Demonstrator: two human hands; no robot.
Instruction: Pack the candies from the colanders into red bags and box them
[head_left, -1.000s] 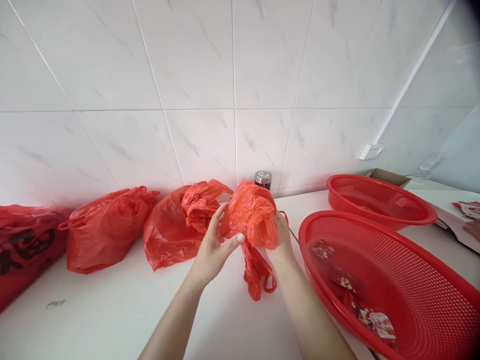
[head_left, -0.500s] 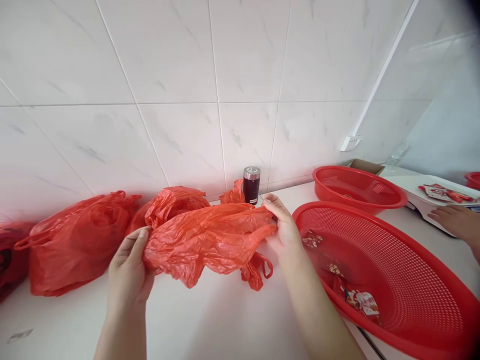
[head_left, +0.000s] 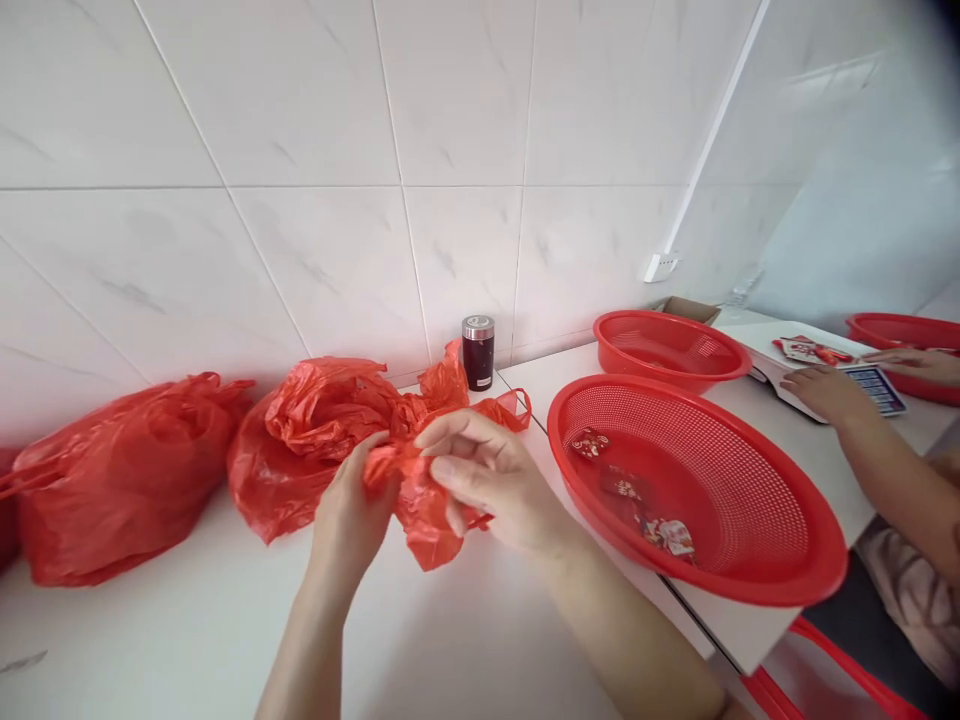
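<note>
Between my two hands is a red plastic bag (head_left: 427, 535), bunched up and crumpled above the white table. My left hand (head_left: 352, 510) is closed around its left part. Thumb and fingers of my right hand (head_left: 495, 480) pinch the bag's other side, and part of it is hidden behind them. Just behind lies a heap of crumpled red plastic bags (head_left: 322, 410). Farther left sits a full, bulging red bag (head_left: 127, 480). A dark tumbler (head_left: 478, 360) with a silver lid stands upright against the tiled wall.
At right, a large red basket (head_left: 750, 470) holds several small printed packets (head_left: 626, 485). Behind it stands a smaller red basket (head_left: 671, 345). A co-worker's hand (head_left: 829, 390) rests by a white scale (head_left: 765, 345) with packets on it. Another red basket (head_left: 907, 325) is at far right.
My hands have come together, and the bag that was stretched wide between them is now gathered into a bunch. The view has swung right, showing more of the co-worker and scale.
</note>
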